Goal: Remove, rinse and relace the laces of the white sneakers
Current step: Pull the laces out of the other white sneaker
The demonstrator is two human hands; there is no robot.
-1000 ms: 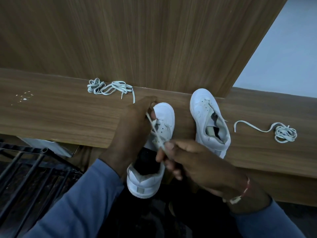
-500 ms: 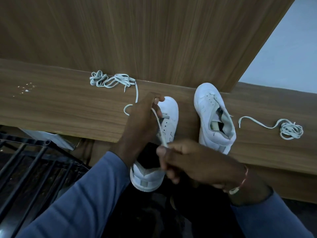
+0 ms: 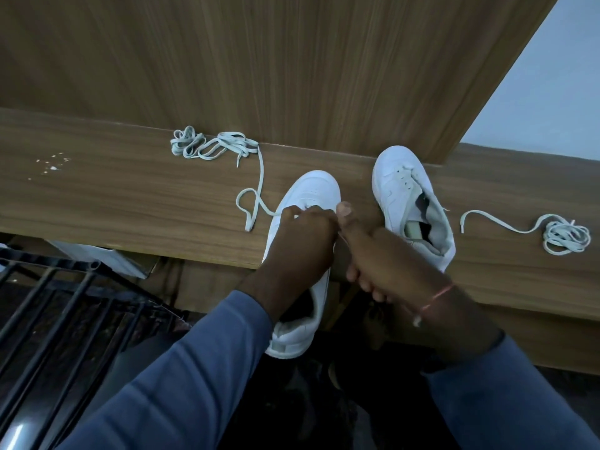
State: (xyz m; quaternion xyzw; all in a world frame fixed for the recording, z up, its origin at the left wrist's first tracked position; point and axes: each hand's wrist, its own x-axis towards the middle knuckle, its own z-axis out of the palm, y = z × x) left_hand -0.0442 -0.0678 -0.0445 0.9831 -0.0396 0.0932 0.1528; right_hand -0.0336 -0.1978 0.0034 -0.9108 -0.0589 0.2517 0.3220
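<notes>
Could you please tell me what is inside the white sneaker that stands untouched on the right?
Inside the right sneaker a pale lining, a light tab and a dark hollow show. The toe end is covered by the upper, so nothing there can be seen.

You have two white sneakers in front of you: the left sneaker [image 3: 311, 190] and the right sneaker [image 3: 399, 180]. Count two laces as well, the left lace [image 3: 207, 146] and the right lace [image 3: 565, 237]. Two hands show, your left hand [image 3: 302, 241] and your right hand [image 3: 383, 251], and two blue sleeves, the left sleeve [image 3: 194, 368] and the right sleeve [image 3: 519, 394]. You wear one thread bracelet [image 3: 436, 297]. There is one wooden ledge [image 3: 113, 196], one wooden panel [image 3: 259, 60] and one black metal rack [image 3: 48, 303].
</notes>
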